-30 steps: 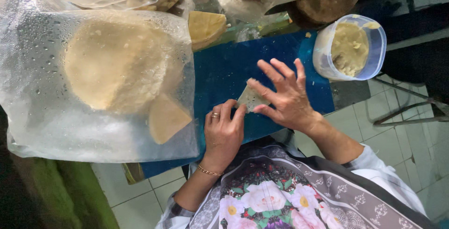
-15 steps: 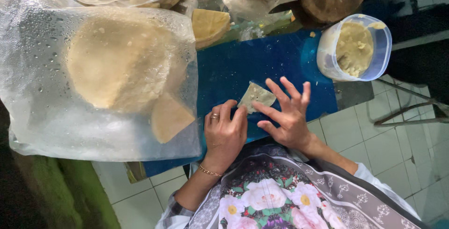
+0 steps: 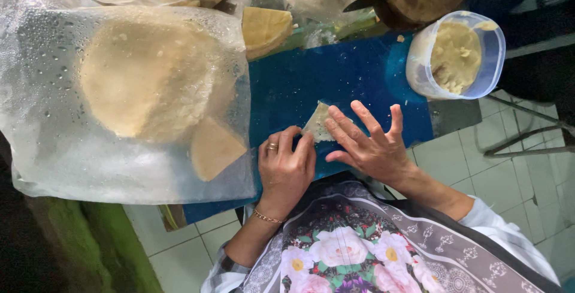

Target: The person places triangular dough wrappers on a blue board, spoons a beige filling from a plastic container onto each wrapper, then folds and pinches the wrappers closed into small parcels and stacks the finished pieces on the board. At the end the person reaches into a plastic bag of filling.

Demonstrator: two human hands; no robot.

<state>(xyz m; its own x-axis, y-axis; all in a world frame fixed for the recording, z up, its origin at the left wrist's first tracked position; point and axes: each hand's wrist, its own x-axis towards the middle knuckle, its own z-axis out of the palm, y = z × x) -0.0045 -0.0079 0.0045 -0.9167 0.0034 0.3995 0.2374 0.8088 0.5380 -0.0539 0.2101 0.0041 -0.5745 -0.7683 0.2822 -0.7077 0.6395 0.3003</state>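
My left hand (image 3: 286,170) is curled, its fingers (image 3: 302,147) pinching the near edge of the dough wrapper (image 3: 316,122). My right hand (image 3: 370,144) is released and spread flat, its fingers pressing the wrapper's right side down; I cannot tell whether any fingertip grips under the edge. The wrapper is a small pale triangle lying on the blue board (image 3: 335,77), between the two hands and partly covered by them.

Judged step: folding or sealing the wrapper into a triangle. The next move calls for steady pressure along the open seam while the left fingers keep the fold aligned; whether filling is already inside cannot be seen.

Beyond the right hand, a clear tub (image 3: 488,53) of yellowish filling stands at the board's far right corner, near but apart. Left of the board, a fogged plastic bag (image 3: 60,149) holds round flat sheets and a cut wedge. A stack of wedges (image 3: 265,28) lies behind the board. The table (image 3: 173,215) edge shows below the bag.
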